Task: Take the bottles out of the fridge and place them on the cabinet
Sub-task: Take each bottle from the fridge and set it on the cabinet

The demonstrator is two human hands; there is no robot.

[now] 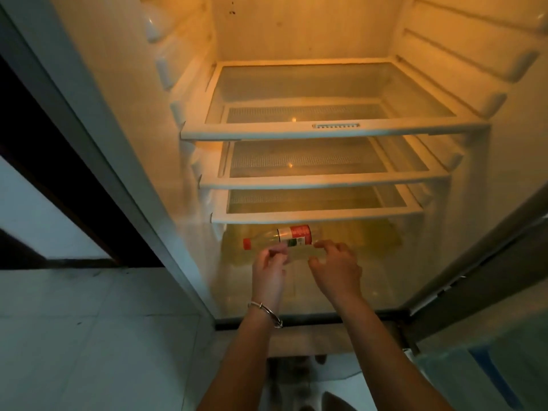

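Bottle [293, 236] lies sideways on the fridge [299, 34] floor under the lowest shelf [314, 216], cap [247, 243] left. Left hand [268, 268] and right hand [336, 269] curl at its near side; each grip's state I cannot tell.

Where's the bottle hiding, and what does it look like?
Look inside the open fridge, under its lowest glass shelf. There a clear bottle lies on its side, red cap pointing left. Nothing else in view has a red-and-white label.
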